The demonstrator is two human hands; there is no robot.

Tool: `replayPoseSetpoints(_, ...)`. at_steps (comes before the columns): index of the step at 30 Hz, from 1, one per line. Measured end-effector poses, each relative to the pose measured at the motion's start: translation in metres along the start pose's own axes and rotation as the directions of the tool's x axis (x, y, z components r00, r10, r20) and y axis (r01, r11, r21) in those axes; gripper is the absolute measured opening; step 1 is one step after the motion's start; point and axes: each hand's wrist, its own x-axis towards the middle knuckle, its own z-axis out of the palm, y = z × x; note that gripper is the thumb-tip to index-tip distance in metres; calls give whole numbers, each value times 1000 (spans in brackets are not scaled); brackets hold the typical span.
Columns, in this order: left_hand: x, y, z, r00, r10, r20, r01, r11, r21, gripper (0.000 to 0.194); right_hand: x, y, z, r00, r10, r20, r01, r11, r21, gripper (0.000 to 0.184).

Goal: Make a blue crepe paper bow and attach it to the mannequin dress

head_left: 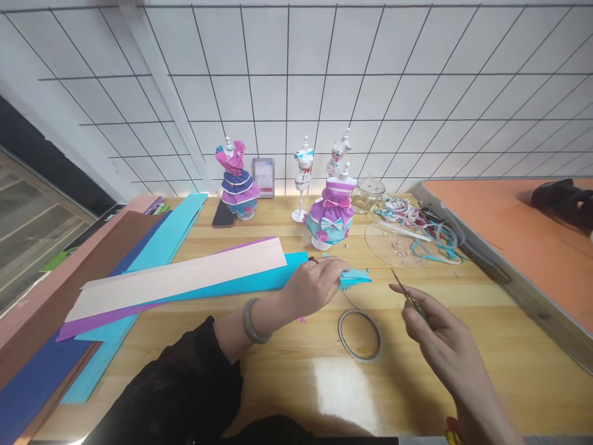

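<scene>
My left hand (315, 284), with a green bangle at the wrist, is closed over a small folded piece of light blue paper (356, 277) on the table. Its fingertips are partly hidden behind the knuckles. To the right, my right hand (438, 334) grips a slim pointed metal tool (404, 290) with a greenish-gold part, its tip up and to the left; its exact kind is unclear. Between the hands lies a narrow ring-shaped roll of tape (340, 334), from which a thin strip runs towards the blue paper.
Long paper strips (185, 272) in several colours overlap on the left. Behind stand a layered paper dress on a stand (238, 185), a purple-and-blue dress (330, 216), slim mannequins (303, 170) and a phone (225, 213). Ribbon scraps (435, 232) and a glass jar (365, 194) lie right.
</scene>
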Motion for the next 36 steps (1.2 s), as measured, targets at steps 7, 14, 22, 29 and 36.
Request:
replayPoseSetpoints(7,2,5,0,992,72,108,-87,986,145,25,1,-13,18,988,-153,-34,145,974,-173,24)
replayPoseSetpoints(14,1,9,2,977,104,189,-143,968,206,27,4,-3,36,954,-289,75,298,939,-172,24)
replayPoseSetpoints(22,6,13,-5,993,47,106,-38,996,-84,30,6,-5,40,984,121,-133,-118,992,34,17)
replayPoseSetpoints(29,5,13,-5,993,-50,-107,12,944,-330,32,18,6,35,883,458,104,-338,464,819,28)
replayPoseSetpoints(36,8,19,7,786,-568,244,504,360,-785,37,28,19,29,850,410,330,-445,227,866,43)
